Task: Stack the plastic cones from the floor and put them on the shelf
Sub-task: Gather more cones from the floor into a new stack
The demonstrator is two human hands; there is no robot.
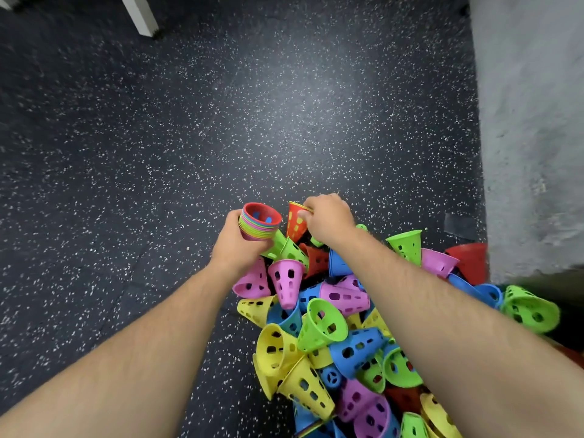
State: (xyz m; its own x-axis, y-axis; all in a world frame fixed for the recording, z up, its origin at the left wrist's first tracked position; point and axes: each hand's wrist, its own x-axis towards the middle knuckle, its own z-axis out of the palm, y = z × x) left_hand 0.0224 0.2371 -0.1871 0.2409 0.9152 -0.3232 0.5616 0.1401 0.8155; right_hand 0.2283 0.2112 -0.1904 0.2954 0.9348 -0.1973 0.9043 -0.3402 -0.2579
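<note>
Forearms are reaching forward from the bottom edge, over the pile of loose cones (331, 343) that is lying on the floor (158, 153) at lower right. They are yellow, blue, green, pink and red, all perforated, tipped every way and overlapping.

Further out, the left hand (235, 245) is holding the nested stack (259, 221) tilted, its wide mouth facing up and away, with a red one innermost in the mouth. Its grip is clamped round the stack's body, fingers curled.

Just beside it, the right hand (328, 218) is pinching the rim of a single red cone (295, 224) at the pile's far edge. That grip is closed on the rim. Yellow is showing through the cone's holes, and its narrow end is pointing down. A small gap is separating this cone from the stack.

Judging the step: the person is picking one more cone for the stack. The next move is calling for lifting it free, aiming the narrow end at the open mouth, lining it up and pushing until it seats. Many cones are waiting, so shelving looks far off. No shelf is showing.

Beyond, a grey wall (531, 121) is running along the right, and a white leg (139, 14) is standing at top left.
</note>
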